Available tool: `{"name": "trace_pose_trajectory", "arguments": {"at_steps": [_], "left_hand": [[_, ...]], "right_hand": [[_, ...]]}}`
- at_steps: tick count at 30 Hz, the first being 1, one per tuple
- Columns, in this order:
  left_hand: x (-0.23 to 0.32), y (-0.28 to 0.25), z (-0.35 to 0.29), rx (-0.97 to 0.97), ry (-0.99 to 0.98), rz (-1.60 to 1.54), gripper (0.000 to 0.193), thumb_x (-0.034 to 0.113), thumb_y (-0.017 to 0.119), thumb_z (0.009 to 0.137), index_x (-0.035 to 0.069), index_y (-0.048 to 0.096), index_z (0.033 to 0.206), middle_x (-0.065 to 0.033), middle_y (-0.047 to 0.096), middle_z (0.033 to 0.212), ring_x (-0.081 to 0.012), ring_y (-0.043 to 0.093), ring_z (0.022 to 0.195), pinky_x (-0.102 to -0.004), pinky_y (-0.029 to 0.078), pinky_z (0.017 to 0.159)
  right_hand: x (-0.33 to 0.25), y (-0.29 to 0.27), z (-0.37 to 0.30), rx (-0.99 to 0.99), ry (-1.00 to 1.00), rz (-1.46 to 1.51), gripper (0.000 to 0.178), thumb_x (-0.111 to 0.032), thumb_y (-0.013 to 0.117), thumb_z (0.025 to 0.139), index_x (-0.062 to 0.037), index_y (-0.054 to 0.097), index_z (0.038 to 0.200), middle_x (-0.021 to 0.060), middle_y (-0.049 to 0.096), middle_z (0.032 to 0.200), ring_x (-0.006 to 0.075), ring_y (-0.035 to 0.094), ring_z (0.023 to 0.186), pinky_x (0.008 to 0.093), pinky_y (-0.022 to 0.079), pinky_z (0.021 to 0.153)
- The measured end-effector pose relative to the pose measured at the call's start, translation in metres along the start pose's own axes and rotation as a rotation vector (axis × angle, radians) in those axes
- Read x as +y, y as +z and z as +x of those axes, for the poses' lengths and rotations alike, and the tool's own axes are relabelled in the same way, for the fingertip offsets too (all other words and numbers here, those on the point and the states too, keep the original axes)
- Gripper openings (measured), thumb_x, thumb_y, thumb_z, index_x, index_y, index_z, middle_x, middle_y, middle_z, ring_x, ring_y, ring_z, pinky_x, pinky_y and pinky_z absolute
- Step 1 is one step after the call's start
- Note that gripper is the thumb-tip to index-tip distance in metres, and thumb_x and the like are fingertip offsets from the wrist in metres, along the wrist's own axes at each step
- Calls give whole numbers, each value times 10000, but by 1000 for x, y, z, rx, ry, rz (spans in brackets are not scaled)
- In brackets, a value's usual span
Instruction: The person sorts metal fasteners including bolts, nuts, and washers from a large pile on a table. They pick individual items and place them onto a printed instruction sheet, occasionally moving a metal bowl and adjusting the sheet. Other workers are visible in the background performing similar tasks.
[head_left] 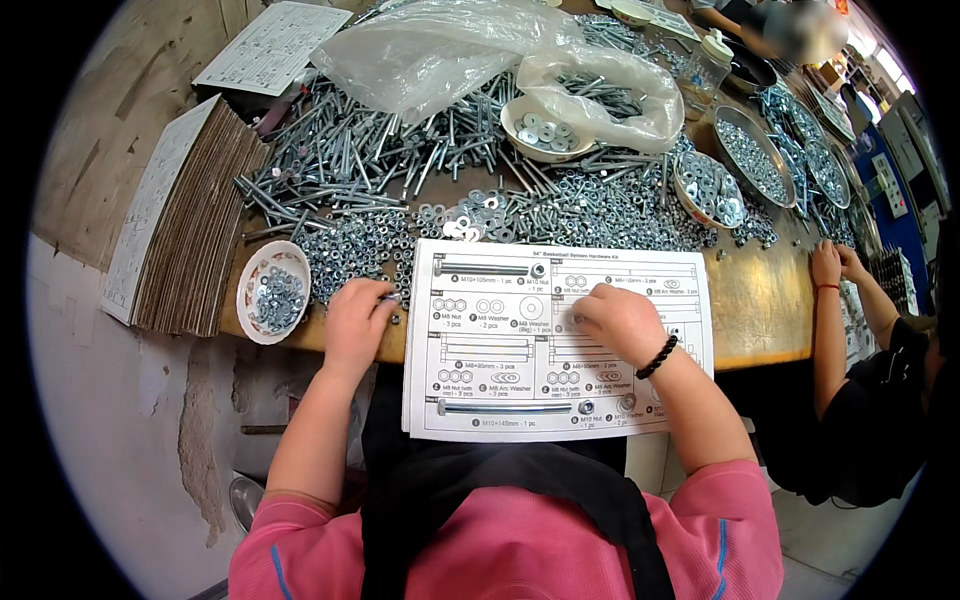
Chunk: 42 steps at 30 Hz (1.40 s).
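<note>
A printed white card [560,425] with outline drawings of hardware lies over the table's front edge, just above my lap. On it rest a bolt [485,268] at the upper left, a longer bolt [505,408] along the bottom, a nut [587,407] and a washer [626,403]. My left hand [357,318] is beside the card at the near edge of the loose nuts [355,245], its fingertips pinching a small shiny piece that looks like a nut. Over the card's upper right, my right hand [622,322] has its fingers curled downward and together; what they hold is hidden.
A bowl of nuts [278,300] stands left, beside stacked cards [180,230]. Heaped bolts [380,150], a plastic bag [440,55], a bowl of washers [545,135] and another bowl [705,190] lie beyond. At right, a co-worker's hands [835,262] work nearby.
</note>
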<state>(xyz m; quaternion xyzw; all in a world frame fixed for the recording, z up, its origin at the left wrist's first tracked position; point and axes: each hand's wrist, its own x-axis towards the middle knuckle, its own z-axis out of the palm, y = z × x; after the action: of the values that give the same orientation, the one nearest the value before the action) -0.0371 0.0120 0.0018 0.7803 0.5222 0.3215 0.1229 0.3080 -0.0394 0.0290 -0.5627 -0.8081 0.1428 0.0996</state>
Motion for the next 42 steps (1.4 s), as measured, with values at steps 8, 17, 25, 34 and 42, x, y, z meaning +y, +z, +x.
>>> {"name": "trace_pose_trajectory", "arguments": {"at_steps": [8,17,25,34,42], "left_hand": [[25,23,29,-246,465,109,176,164,672,711,125,617,874,-12,576,851,-208,545,828,-350,379,771],[25,19,31,-389,300,22,196,214,658,736,115,639,904,-15,573,878,-206,553,851,-338,407,782],[23,15,27,-414,250,4,232,207,657,738,104,639,945,-39,574,888,-224,547,893,-352,412,795],[0,-26,16,-66,20,-136,222,104,671,716,50,635,928,-92,586,858,-251,569,746,-334,464,676],[-70,-85,11,114,-222,129,307,62,642,737,35,578,1036,-108,573,884,-222,571,724,-325,457,658]], "right_hand": [[-6,-5,-7,102,30,121,238,-178,656,740,-125,621,969,58,587,824,254,584,761,356,478,634],[-5,-7,-6,126,50,140,196,-163,650,746,-113,631,934,67,589,812,265,584,744,358,476,631],[-2,-6,26,186,-43,131,139,-145,630,760,-105,634,893,67,595,813,274,586,726,358,478,621],[56,-17,158,538,-88,-19,80,-118,609,762,-76,627,827,103,593,834,306,568,799,394,464,703],[88,-29,248,-62,376,-306,344,-280,647,748,-56,645,1009,150,617,1056,305,584,979,391,472,853]]}}
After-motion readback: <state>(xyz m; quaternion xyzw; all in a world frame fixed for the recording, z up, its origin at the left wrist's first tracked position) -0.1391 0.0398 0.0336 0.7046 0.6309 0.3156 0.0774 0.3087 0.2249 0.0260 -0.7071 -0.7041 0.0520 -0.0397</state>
